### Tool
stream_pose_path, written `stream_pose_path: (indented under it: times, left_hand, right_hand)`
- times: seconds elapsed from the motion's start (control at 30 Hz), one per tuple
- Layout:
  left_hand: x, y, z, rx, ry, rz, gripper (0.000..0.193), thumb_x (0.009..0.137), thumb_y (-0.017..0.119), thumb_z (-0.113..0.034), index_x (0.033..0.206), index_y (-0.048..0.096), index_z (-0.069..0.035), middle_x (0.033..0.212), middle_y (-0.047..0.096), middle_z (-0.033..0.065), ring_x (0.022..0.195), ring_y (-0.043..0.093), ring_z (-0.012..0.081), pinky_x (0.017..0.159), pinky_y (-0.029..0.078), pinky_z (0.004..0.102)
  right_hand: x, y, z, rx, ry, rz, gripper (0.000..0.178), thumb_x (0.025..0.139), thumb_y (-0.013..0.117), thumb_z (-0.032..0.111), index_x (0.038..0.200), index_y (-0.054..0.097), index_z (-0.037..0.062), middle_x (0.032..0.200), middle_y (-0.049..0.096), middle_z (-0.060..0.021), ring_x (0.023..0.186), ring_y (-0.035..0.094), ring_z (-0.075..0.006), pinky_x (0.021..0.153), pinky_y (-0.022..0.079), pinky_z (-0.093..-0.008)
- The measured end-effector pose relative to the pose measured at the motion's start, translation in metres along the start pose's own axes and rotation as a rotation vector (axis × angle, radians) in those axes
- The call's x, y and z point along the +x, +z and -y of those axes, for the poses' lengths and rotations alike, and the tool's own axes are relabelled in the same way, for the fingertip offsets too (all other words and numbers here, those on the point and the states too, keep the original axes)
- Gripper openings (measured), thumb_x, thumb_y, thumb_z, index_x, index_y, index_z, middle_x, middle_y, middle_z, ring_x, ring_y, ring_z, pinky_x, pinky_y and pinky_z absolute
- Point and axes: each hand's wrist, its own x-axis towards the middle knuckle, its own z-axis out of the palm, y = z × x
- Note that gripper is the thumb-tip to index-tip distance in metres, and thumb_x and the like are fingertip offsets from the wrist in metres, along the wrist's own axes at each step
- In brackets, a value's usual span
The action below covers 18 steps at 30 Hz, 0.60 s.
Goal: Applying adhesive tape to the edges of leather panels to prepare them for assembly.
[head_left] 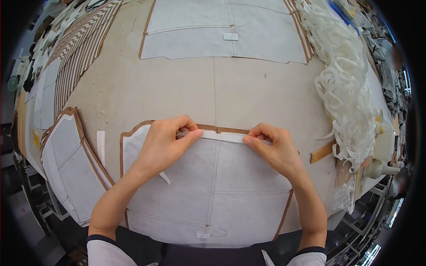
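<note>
Worktop (164, 93): tan, curly white pile (346, 93) at right.
Left hand (171, 139): pinching a white strip (224, 137).
Right hand (275, 146): pinching it too.
Cloth (199, 181): pale, under the strip.

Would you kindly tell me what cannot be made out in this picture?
Head view: parts of the narrow white tape, hidden inside the left hand and right hand.
Head view: the far edge of the distant brown-edged white fabric panel, cut off by the picture's top.
Head view: any markings on that panel's small white rectangular label, too small.
</note>
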Motion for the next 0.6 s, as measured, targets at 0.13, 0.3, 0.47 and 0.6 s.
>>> stream_pose_path:
  times: [0.13,0.3,0.47,0.6]
  left_hand:
    - [0.0004,-0.0007,-0.0028,0.050,-0.042,-0.003,0.024,0.090,0.073,-0.020,0.086,0.068,0.004,0.070,0.067,0.0113,0.063,0.061,0.0166,0.061,0.047,0.0305]
    - [-0.0020,-0.0004,0.0002,0.105,0.019,-0.024,0.025,0.089,0.074,-0.020,0.085,0.067,0.003,0.068,0.066,0.0116,0.061,0.059,0.0169,0.059,0.046,0.0309]
    - [0.0001,-0.0014,0.0023,0.110,0.032,-0.043,0.019,0.090,0.074,-0.015,0.084,0.068,0.002,0.063,0.061,0.0010,0.053,0.053,0.0059,0.051,0.041,0.0237]
    - [0.0011,-0.0027,-0.0002,0.103,-0.019,-0.031,0.022,0.089,0.074,-0.018,0.083,0.068,0.002,0.063,0.061,0.0053,0.054,0.054,0.0109,0.053,0.042,0.0274]
  right_hand:
    - [0.0003,-0.0013,0.0010,-0.060,0.077,0.012,0.025,0.094,0.072,0.022,0.090,0.069,-0.0029,0.074,0.069,-0.0132,0.068,0.063,-0.0215,0.067,0.050,-0.0343]
    - [-0.0001,0.0031,-0.0064,-0.049,0.027,-0.021,0.020,0.093,0.074,0.016,0.089,0.068,-0.0029,0.071,0.063,-0.0042,0.068,0.051,-0.0095,0.063,0.043,-0.0267]
    - [0.0039,0.0045,-0.0030,-0.076,0.032,-0.028,0.021,0.093,0.073,0.016,0.088,0.067,-0.0031,0.068,0.061,-0.0043,0.064,0.049,-0.0103,0.060,0.042,-0.0275]
    - [0.0067,0.0043,-0.0014,-0.107,0.032,-0.017,0.023,0.094,0.073,0.018,0.088,0.067,-0.0033,0.067,0.059,-0.0042,0.063,0.048,-0.0103,0.059,0.042,-0.0281]
